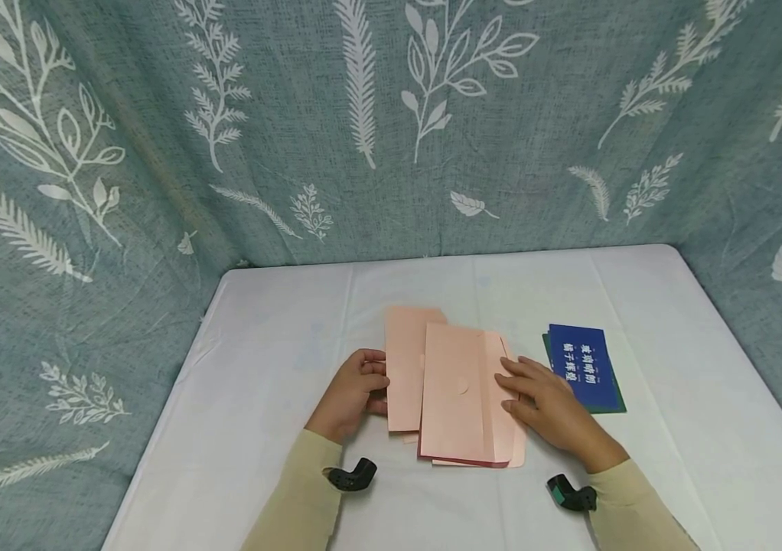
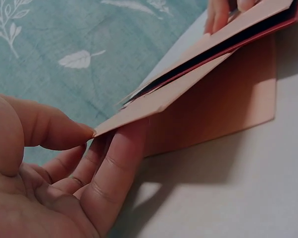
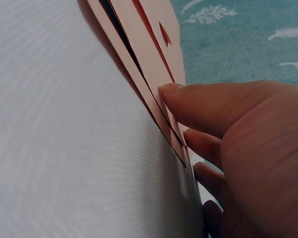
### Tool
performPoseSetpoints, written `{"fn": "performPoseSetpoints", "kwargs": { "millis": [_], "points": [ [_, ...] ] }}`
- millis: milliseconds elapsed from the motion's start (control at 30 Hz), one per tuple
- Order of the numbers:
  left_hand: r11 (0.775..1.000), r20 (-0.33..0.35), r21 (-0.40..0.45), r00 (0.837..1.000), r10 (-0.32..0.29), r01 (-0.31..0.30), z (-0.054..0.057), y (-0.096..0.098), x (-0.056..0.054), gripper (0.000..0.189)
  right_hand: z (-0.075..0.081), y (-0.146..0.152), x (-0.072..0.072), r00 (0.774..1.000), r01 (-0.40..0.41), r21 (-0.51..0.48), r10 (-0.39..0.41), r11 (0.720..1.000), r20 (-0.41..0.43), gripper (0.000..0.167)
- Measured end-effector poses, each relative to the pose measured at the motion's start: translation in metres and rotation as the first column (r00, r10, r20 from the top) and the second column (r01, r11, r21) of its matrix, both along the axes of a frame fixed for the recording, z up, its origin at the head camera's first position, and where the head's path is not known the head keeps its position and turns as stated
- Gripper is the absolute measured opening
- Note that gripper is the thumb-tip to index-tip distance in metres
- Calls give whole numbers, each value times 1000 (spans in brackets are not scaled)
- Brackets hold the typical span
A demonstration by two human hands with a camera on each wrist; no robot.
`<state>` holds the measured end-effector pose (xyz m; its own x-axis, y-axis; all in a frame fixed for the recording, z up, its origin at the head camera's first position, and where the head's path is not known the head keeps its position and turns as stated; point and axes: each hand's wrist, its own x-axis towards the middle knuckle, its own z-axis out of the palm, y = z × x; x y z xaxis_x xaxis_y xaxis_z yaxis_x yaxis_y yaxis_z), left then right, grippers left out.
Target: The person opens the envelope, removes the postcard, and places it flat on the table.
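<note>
A pink paper folder (image 1: 453, 394) with a small curved slit lies in the middle of the white table, its panels partly overlapping. A dark red edge (image 2: 268, 37) shows along the folder's near side, with a dark layer between. At the left panel (image 1: 405, 367), my left hand (image 1: 356, 390) pinches the outer edge, thumb above and fingers beneath; that panel tilts up in the left wrist view. My right hand (image 1: 545, 402) rests on the right flap (image 1: 501, 436), fingers spread and fairly straight. Its thumb (image 3: 188, 106) touches the flap in the right wrist view.
Right of the folder lies a blue card (image 1: 587, 375) with white characters, on top of a green one (image 1: 611, 410). The white-covered table (image 1: 281, 321) meets a teal leaf-patterned curtain (image 1: 391, 191) at the back and sides.
</note>
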<state>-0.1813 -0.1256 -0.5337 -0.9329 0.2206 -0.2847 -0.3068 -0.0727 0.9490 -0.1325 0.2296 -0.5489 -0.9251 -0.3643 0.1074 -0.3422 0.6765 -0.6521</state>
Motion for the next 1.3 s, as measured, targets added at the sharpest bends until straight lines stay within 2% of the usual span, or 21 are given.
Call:
{"fn": "performPoseSetpoints", "kwargs": {
  "millis": [367, 733, 967, 1100, 1300],
  "points": [
    [997, 0, 19, 997, 78, -78, 3, -21, -4, 47, 4, -1, 0, 1000, -3, -1, 3, 1000, -11, 44],
    [981, -22, 38, 981, 190, -189, 5, -41, -6, 46, 3, -2, 1, 1000, -1, 1, 1, 1000, -29, 44],
    [978, -43, 49, 978, 204, -202, 13, -48, -4, 46, 4, -2, 1, 1000, 1, 0, -1, 1000, -13, 44],
    [972, -42, 91, 975, 219, -215, 15, -49, -5, 44, 3, -3, 1, 1000, 6, 2, -6, 1000, -3, 45],
    [979, -48, 117, 984, 172, -165, 15, -41, -2, 43, 3, -2, 1, 1000, 9, -6, -9, 1000, -5, 44]
  ]
}}
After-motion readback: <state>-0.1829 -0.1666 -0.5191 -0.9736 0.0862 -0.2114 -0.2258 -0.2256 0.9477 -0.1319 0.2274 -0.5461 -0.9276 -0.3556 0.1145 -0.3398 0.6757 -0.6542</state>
